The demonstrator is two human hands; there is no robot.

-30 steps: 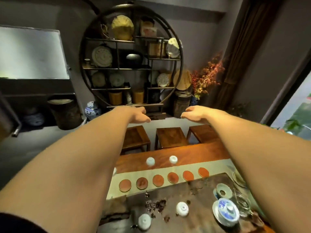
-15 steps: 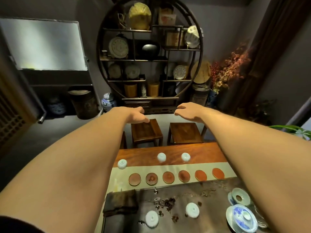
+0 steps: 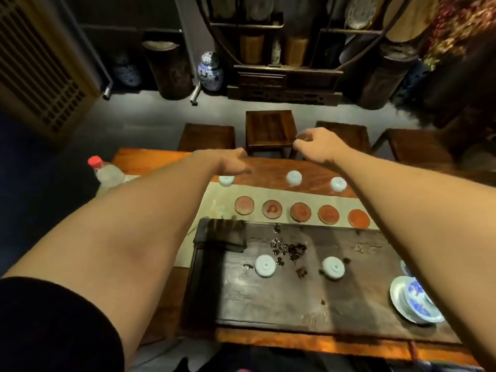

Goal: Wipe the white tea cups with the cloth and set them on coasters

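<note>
Three white tea cups stand upside down along the far side of the wooden table: one [image 3: 226, 180], another [image 3: 294, 178] and a third [image 3: 338, 183]. Two more upturned cups [image 3: 265, 265] [image 3: 333, 267] sit on the dark tea tray [image 3: 295, 296]. Several round reddish coasters [image 3: 272, 209] lie in a row on a pale runner. A dark folded cloth [image 3: 222, 233] rests on the tray's far left corner. My left hand [image 3: 230, 162] hovers above the left cup, fingers loose, holding nothing. My right hand [image 3: 314, 142] reaches past the table's far edge, fingers loosely curled, empty.
A blue-and-white lidded bowl on a saucer [image 3: 413, 299] stands at the tray's right end. A plastic bottle with a red cap [image 3: 107, 173] is on the table's left. Loose tea leaves [image 3: 290, 251] are scattered on the tray. Wooden stools [image 3: 269, 130] stand beyond the table.
The view has tilted down toward the table. Both hands have dropped lower, close over the far cups. The water bottle has come into view.
</note>
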